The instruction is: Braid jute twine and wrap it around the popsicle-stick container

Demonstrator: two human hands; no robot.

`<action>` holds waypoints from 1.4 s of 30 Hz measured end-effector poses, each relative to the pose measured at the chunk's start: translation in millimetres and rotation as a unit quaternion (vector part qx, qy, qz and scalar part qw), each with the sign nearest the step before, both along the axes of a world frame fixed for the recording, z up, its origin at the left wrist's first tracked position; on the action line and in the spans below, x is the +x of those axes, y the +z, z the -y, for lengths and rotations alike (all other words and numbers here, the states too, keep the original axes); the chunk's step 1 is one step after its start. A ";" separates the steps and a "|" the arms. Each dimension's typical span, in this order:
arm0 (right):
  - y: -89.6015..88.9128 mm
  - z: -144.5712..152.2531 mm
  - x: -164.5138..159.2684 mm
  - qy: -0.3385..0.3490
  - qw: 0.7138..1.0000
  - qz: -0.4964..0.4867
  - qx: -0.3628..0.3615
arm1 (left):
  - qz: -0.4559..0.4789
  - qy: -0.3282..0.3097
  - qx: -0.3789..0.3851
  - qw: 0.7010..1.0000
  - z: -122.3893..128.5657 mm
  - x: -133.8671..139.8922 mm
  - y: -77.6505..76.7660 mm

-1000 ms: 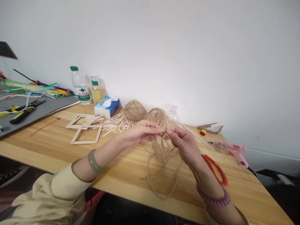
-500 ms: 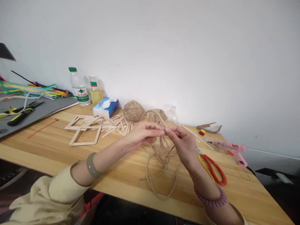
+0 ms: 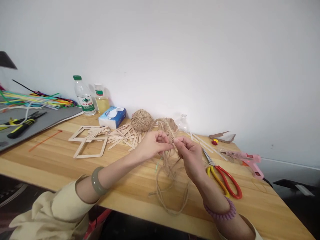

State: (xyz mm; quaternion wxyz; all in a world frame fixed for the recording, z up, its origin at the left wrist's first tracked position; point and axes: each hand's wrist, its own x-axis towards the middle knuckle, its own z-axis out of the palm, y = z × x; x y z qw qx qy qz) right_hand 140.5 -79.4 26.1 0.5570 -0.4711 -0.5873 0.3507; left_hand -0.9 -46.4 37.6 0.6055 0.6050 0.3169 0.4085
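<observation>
Both hands meet over the middle of the wooden table, pinching jute twine. My left hand point(image 3: 155, 145) is closed, thumb against fingers on the strands. Close beside it, my right hand point(image 3: 190, 155) pinches the same jute twine point(image 3: 170, 168) between thumb and forefinger. From the fingers, a braided-looking length curves up behind the hands, and loose loops hang down onto the table. The exact strands between the fingertips are hidden. A ball of jute twine point(image 3: 142, 120) lies behind my left hand. Scissors point(image 3: 226, 181) with red and yellow handles lie right of my right hand.
Wooden sticks point(image 3: 125, 136) and stick frames point(image 3: 91, 148) lie left, near a tissue pack point(image 3: 112, 117) and two bottles point(image 3: 85, 98). Pliers point(image 3: 25, 125) rest on a grey mat point(image 3: 53, 118). A pink glue gun point(image 3: 250, 160) and a small clear bottle point(image 3: 183, 122) are farther right and back.
My right hand has shifted slightly left and down, uncovering more of the scissors. Both hands still pinch the twine, and its hanging strands have moved a little.
</observation>
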 end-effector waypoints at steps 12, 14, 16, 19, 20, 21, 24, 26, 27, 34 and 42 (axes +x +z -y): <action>-4.2 -1.9 1.8 0.053 0.995 -0.078 -0.035 | -0.013 -0.053 -0.054 0.997 -3.8 -6.3 -2.1; -2.6 -2.9 4.2 0.068 0.994 -0.075 -0.042 | -0.050 -0.043 -0.027 0.997 -2.5 -5.7 -1.5; 0.6 -2.5 5.5 0.077 0.995 -0.037 -0.051 | -0.090 -0.043 -0.010 0.995 -1.2 -4.8 -1.1; 4.5 -1.0 4.7 0.057 0.997 -0.001 -0.053 | -0.118 -0.046 -0.005 0.992 0.4 -2.5 -2.3; 4.6 -0.7 4.0 0.044 0.998 -0.011 -0.052 | -0.118 -0.044 -0.008 0.992 0.8 -1.5 -3.3; 3.9 -0.8 3.2 0.032 0.998 -0.031 -0.051 | -0.117 -0.040 -0.011 0.992 1.1 -0.4 -4.7; -0.7 -2.7 1.5 0.021 0.991 -0.118 -0.055 | -0.099 -0.022 0.001 0.995 2.2 3.2 -9.1; -3.4 -4.6 1.1 0.020 0.984 -0.169 -0.057 | -0.072 -0.011 0.011 0.997 3.2 5.5 -11.2; -4.1 -5.4 1.3 0.019 0.981 -0.183 -0.056 | -0.058 -0.010 0.011 0.998 3.7 6.3 -11.7; 1.8 -3.7 8.0 0.009 0.992 -0.123 -0.028 | -0.017 -0.038 -0.050 0.998 5.7 4.2 -6.5; 5.6 0.0 10.6 0.030 0.995 -0.090 -0.020 | 0.003 -0.087 -0.040 0.995 1.5 0.9 -6.1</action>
